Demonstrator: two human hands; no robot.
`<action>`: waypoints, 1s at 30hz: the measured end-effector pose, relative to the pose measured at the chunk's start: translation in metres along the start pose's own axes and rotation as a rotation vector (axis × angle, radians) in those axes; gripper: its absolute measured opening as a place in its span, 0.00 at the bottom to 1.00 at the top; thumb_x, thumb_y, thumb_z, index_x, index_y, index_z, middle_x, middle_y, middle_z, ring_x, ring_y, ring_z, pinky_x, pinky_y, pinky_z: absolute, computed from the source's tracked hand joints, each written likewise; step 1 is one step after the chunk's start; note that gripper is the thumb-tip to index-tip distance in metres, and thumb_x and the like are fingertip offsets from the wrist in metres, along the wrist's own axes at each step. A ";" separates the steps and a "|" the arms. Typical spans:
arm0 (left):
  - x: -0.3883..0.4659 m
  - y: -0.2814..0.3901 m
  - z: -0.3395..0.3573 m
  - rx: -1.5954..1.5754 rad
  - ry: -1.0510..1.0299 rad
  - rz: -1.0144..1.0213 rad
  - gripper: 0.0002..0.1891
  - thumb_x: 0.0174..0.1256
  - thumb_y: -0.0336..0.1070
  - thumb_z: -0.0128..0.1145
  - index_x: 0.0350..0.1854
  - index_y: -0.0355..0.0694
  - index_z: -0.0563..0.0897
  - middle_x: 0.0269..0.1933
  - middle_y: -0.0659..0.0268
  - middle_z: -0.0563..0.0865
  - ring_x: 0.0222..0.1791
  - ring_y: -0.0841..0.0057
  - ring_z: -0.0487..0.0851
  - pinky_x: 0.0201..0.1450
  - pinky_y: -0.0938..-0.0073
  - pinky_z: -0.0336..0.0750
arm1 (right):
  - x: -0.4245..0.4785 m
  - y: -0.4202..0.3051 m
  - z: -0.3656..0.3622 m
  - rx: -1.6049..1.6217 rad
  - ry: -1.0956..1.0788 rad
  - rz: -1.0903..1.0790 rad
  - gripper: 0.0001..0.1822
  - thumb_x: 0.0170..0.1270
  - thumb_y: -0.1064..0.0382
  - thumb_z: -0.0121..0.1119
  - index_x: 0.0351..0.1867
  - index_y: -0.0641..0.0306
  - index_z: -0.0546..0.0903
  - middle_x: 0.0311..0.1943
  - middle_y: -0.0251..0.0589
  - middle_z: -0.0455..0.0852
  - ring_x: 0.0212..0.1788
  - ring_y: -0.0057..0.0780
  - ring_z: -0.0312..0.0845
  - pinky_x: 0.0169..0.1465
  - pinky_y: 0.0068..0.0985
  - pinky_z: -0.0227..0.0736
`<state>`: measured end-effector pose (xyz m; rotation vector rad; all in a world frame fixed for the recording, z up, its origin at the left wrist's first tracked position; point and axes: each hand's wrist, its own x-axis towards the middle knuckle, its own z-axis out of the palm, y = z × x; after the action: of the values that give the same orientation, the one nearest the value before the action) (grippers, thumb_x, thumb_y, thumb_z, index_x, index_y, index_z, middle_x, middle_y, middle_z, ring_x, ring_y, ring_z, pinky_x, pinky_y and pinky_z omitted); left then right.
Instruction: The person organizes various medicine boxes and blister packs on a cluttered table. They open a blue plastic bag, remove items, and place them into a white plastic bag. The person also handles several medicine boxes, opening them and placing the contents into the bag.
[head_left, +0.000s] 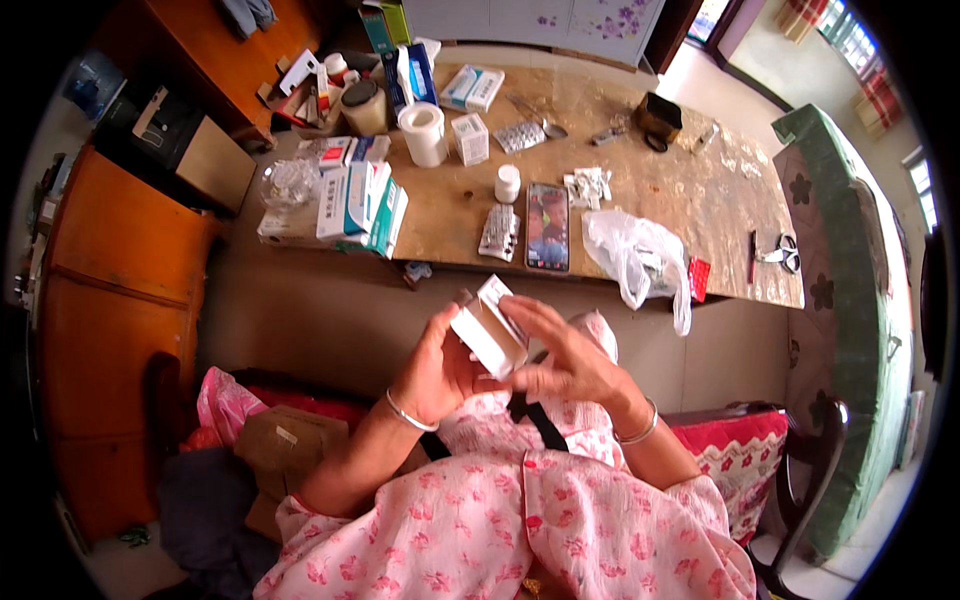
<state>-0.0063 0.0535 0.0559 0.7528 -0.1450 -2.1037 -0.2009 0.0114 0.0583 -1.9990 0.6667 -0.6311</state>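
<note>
Over my lap I hold a small white cardboard carton (491, 334), tilted, with its end facing me open and its inside bare. My left hand (435, 375) grips it from the left side. Fingers and thumb of my right hand (570, 360) rest on its right side. Beyond the hands, near the table's front edge, lie blister packs (499, 232) and a smartphone (547, 227) with its screen lit. Behind them a white pill bottle (508, 184) stands upright, next to a small pile of torn white packets (589, 187).
The wooden table (457, 251) bears stacked medicine boxes (352, 202), a toilet roll (424, 135), a jar (364, 106) and a small upright carton (471, 139). A plastic bag (637, 251) hangs over its front edge. Scissors (784, 253) lie at the right end. A cardboard box (292, 446) sits at my left.
</note>
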 end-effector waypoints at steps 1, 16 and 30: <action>-0.003 0.001 0.000 0.056 -0.014 -0.036 0.31 0.63 0.60 0.38 0.61 0.43 0.63 0.55 0.59 0.74 0.51 0.63 0.77 0.40 0.60 0.80 | -0.003 -0.001 -0.005 -0.002 -0.091 -0.034 0.52 0.43 0.39 0.65 0.64 0.66 0.55 0.63 0.56 0.55 0.64 0.48 0.56 0.60 0.35 0.59; -0.021 0.007 -0.013 0.405 -0.176 -0.062 0.31 0.63 0.63 0.37 0.56 0.41 0.69 0.46 0.57 0.79 0.42 0.61 0.81 0.33 0.66 0.80 | -0.020 0.019 0.001 -0.095 0.248 -0.010 0.54 0.30 0.54 0.77 0.60 0.70 0.58 0.53 0.51 0.67 0.58 0.42 0.62 0.61 0.32 0.58; -0.031 -0.007 -0.023 0.666 -0.020 0.091 0.14 0.66 0.41 0.49 0.46 0.37 0.73 0.37 0.65 0.81 0.36 0.75 0.82 0.35 0.78 0.77 | -0.026 -0.017 0.007 0.004 0.330 0.049 0.46 0.31 0.62 0.70 0.57 0.68 0.61 0.52 0.51 0.66 0.56 0.47 0.63 0.59 0.34 0.60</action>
<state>0.0152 0.0855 0.0484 1.0804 -0.9039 -1.9759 -0.2114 0.0411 0.0656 -1.8853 0.9059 -0.9431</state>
